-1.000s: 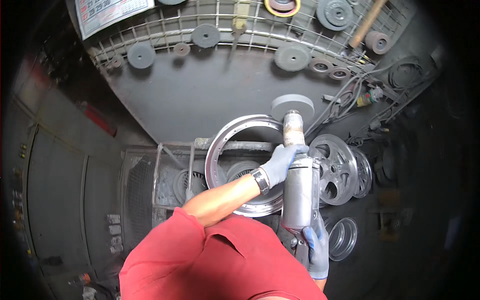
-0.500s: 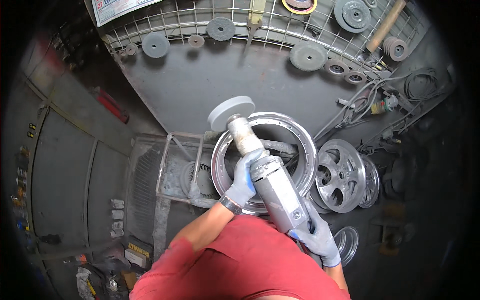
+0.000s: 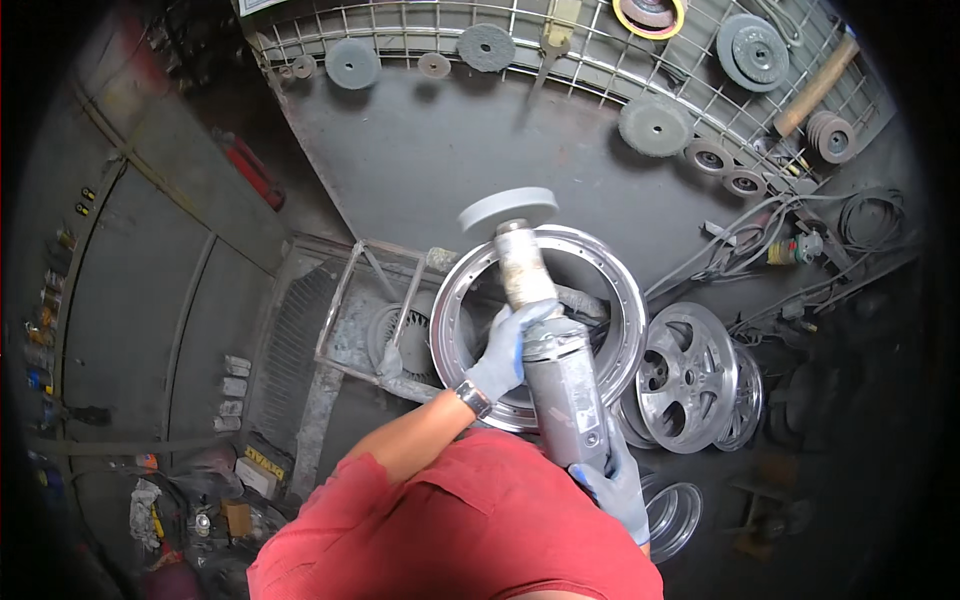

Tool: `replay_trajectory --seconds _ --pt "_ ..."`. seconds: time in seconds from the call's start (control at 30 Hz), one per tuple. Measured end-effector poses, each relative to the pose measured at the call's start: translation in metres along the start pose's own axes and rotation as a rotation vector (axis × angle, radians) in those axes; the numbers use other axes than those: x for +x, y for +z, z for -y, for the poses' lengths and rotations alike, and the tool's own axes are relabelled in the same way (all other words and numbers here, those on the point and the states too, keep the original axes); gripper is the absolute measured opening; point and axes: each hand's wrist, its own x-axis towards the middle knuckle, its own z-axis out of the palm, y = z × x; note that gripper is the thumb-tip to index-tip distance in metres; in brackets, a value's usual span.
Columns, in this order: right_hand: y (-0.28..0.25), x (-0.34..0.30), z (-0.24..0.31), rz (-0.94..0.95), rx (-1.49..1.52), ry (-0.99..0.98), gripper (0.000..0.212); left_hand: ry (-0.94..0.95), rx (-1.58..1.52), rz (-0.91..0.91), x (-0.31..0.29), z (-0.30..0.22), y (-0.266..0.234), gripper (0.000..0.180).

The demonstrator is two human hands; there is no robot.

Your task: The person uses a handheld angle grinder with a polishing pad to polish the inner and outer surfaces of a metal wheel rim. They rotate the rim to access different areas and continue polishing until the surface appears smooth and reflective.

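Note:
A large grey handheld power grinder is held in front of my body, pointing away from me. A light grey round abrasive wheel sits on its far end. My left hand, in a grey and blue work glove, wraps around the grinder's neck. At the rear, my gloved right hand grips the handle, partly hidden by the housing. Beneath the tool a shiny wheel rim rests on a metal frame. The grinder covers part of the rim, and its wheel overlaps the rim's far edge in the view.
Several spoked alloy wheels stand to the right, with more rim rings below them. A wire grid on the far wall carries several abrasive discs and a hammer. Cables hang at right.
The grinder has turned more upright, its wheel swinging to the right, and both hands keep their hold. The whole view has shifted, with the wall grid and its discs now farther right and lower.

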Motion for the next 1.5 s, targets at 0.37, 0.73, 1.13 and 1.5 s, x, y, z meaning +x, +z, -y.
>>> replay_trajectory --seconds 0.37,0.73,1.13,1.5 --pt "-0.005 0.001 -0.035 -0.085 -0.018 -0.075 0.095 0.018 0.143 0.066 0.018 0.022 0.000 0.032" --pt "0.040 -0.043 -0.052 -0.340 0.526 0.064 0.077 -0.139 0.536 0.248 0.034 0.081 0.055 0.052" --pt "0.028 -0.004 -0.037 -0.166 0.155 0.037 0.084 -0.009 0.349 0.091 0.019 0.033 0.020 0.051" --pt "-0.013 0.033 -0.058 0.034 -0.229 -0.035 0.101 0.067 0.042 -0.002 -0.001 0.011 -0.038 0.036"
